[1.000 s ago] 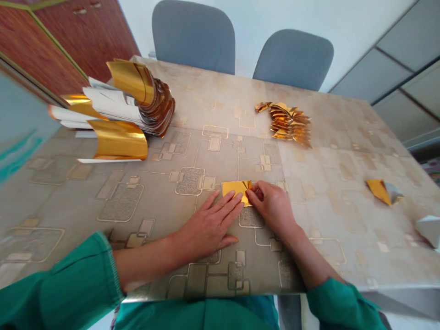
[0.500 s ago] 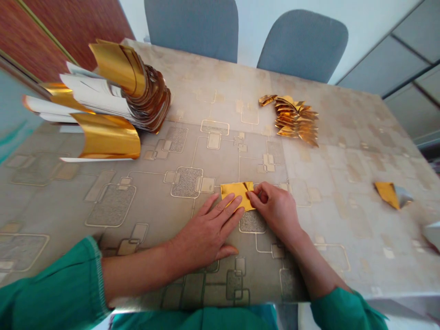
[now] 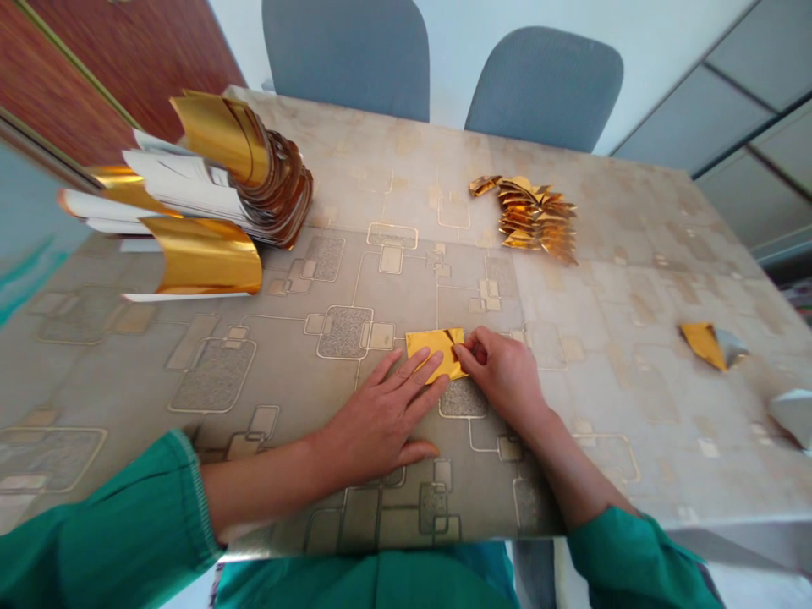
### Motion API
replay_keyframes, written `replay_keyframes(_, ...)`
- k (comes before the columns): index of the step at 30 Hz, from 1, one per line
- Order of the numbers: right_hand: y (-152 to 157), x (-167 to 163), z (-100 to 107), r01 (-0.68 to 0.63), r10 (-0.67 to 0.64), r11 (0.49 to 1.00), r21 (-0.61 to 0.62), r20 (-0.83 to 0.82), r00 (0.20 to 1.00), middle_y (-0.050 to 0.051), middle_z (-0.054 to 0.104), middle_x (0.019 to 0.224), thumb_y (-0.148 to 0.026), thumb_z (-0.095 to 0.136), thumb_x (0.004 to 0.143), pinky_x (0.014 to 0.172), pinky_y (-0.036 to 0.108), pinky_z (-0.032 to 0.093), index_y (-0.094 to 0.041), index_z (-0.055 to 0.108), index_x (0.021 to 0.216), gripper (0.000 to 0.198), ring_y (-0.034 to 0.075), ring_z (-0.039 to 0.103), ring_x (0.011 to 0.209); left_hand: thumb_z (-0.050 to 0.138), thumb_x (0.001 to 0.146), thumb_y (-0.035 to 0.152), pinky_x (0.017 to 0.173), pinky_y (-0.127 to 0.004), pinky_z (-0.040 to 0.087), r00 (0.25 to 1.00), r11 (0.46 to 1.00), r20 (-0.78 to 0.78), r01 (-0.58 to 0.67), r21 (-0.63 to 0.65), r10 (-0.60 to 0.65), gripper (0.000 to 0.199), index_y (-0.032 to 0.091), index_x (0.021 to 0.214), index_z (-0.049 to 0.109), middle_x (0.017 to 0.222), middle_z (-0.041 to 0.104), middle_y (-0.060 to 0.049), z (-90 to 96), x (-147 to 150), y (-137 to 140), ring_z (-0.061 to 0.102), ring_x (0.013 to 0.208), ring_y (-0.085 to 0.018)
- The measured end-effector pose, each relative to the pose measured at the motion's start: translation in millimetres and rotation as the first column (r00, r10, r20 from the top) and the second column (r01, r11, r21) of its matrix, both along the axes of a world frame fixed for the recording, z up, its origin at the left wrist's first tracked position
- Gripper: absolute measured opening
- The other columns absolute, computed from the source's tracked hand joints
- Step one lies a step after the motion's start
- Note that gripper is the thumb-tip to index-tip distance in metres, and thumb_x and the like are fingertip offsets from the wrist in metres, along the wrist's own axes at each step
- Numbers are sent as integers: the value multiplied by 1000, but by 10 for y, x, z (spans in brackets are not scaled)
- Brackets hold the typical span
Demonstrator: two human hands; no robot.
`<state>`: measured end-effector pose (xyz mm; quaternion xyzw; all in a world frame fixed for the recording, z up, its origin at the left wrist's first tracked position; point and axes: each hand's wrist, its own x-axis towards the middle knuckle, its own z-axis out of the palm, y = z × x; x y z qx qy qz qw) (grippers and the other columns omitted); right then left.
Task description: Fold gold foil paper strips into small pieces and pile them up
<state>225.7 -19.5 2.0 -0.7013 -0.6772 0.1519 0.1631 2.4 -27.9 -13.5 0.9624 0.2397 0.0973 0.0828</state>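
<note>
A small folded rectangle of gold foil paper (image 3: 419, 340) lies flat on the patterned tablecloth in front of me. My left hand (image 3: 386, 423) rests over its lower left part, with the fingers stretched out and pressing it down. At its right edge, my right hand (image 3: 504, 372) is closed, thumb and forefinger pinching a corner of the gold paper. A dark crease or fold shows near that pinched corner. The fingertips of my right hand partly cover the edge.
At the left stands a tall stack of gold and white paper sheets (image 3: 279, 190), with a curved gold sheet (image 3: 212, 254) before it. A row of folded gold pieces (image 3: 539, 216) lies at the back right. A gold-and-silver scrap (image 3: 707, 345) sits far right. Two grey chairs (image 3: 348, 59) stand behind.
The whole view has shifted slightly. My hands keep nearly the same pose on the gold paper, with the right fingers still at its right edge.
</note>
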Motion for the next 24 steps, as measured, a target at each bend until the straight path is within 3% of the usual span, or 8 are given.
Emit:
replay_keyframes(7,18,58,-3,16,-15,1000,11,-98,995,-2,61,60,-35,63,87,52,25,28,-21,63,78,16,13,51,52,51,92,66,121,-53,14,1000,1000,-16,2,-21,-3,77,14,147,43,159,32,-18,13,-8,40,30,147,-34)
replay_keyframes(10,-14,69,24,40,-26,994,102,-129,991,-3,58,58,-37,62,88,53,25,29,-21,62,83,17,12,49,51,50,93,66,120,-53,16,999,1000,-29,14,-19,-15,75,14,147,42,159,31,-18,20,-9,58,30,147,-34)
replay_keyframes(13,-71,-2,36,-33,28,973,227,23,999,-1,59,64,-38,62,89,59,28,31,-21,57,81,19,15,52,59,50,93,65,119,-53,17,999,1000,-38,21,-14,-21,76,14,149,40,159,32,-18,30,-5,66,32,147,-34)
replay_keyframes(17,-139,-119,-1,-228,158,946,231,285,946,5,64,75,-31,57,91,69,32,30,-20,54,81,15,21,56,75,50,92,66,119,-53,18,999,1000,-43,11,3,-10,79,14,150,39,158,33,-18,32,-11,71,33,146,-33)
replay_keyframes(24,-174,-73,-56,-230,139,949,215,369,919,4,64,78,-29,56,91,72,35,27,-21,54,83,12,23,54,79,45,95,66,121,-49,12,996,999,-82,46,0,-45,79,20,156,27,162,27,-13,14,-84,125,24,151,-26)
